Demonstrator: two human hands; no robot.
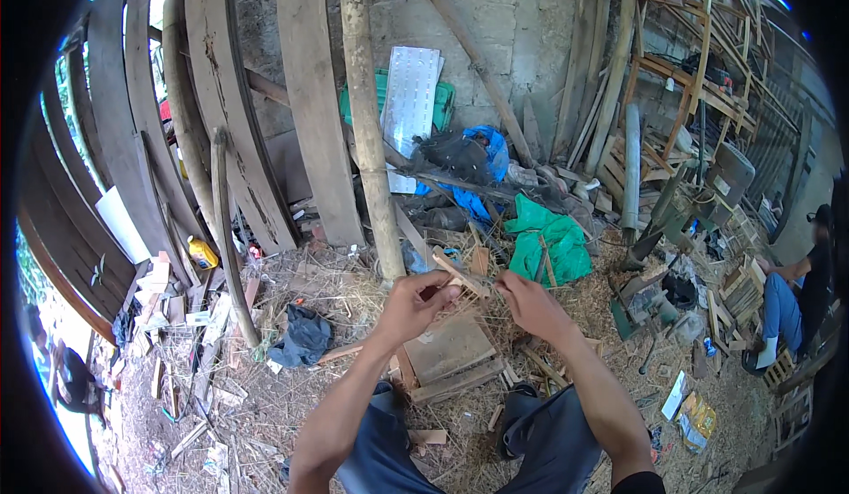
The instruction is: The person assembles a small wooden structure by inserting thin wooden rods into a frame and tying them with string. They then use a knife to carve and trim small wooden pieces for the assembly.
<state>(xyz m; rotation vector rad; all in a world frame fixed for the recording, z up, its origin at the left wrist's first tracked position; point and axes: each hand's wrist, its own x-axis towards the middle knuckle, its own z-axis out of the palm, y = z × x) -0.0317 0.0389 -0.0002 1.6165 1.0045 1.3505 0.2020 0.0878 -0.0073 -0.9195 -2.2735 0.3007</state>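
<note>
My left hand is closed around a short, light-coloured piece of wood, thumb and fingers gripping its left side. The piece is held tilted in front of me, and its finer shape is too small to make out. Close to its right end, my right hand has its fingers pinched together. Whether they grip the wood or some small thing is hidden. Below both hands, between my legs, a low wooden block or box with a flat top rests on the ground.
Wood scraps and shavings cover the ground. A black plastic bag lies at left, a green plastic sack ahead. A wooden post stands before me. Two other people are near: one seated at far right, one at far left.
</note>
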